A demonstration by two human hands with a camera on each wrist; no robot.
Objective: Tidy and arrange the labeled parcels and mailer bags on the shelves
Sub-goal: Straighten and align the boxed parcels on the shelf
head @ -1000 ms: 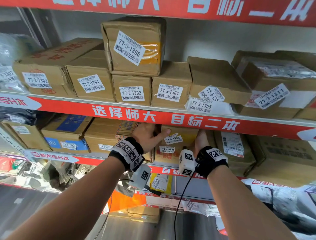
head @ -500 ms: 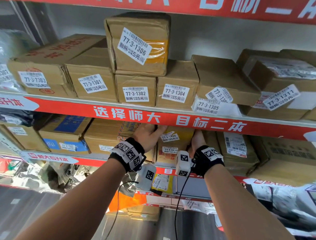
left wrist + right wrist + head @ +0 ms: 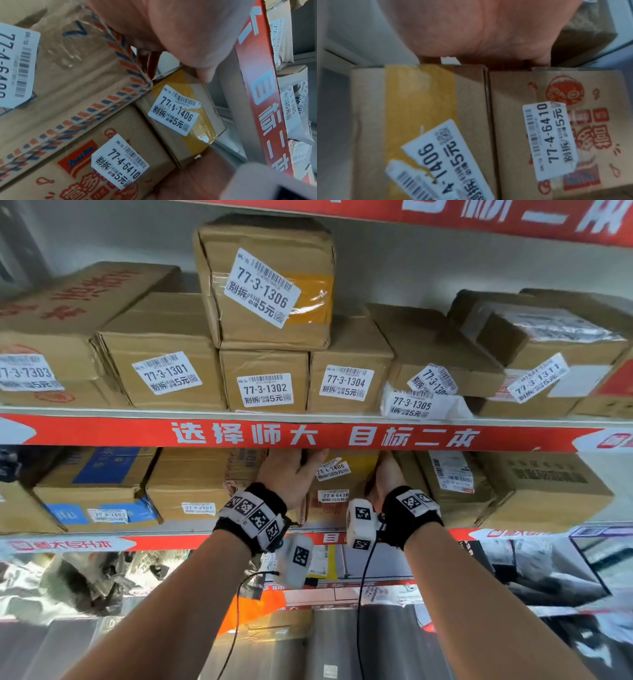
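Flanking parcel 1406 (image 3: 337, 470), left hand (image 3: 286, 474), right hand (image 3: 388, 474)

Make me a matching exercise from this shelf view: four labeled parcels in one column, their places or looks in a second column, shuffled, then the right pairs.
Parcels
1. box 77-3-1306
2. box 77-4-1406
3. box 77-4-6410
4. mailer 77-3-1305

Places
A. white bag tucked under a box on the upper shelf
B. stacked on top of boxes 77-3-1302 and 77-3-1304
C. lower shelf, red printed drawings, underneath another box
D. lower shelf, yellow tape, between the left hand and right hand

Pairs: 1-B, 2-D, 3-C, 4-A
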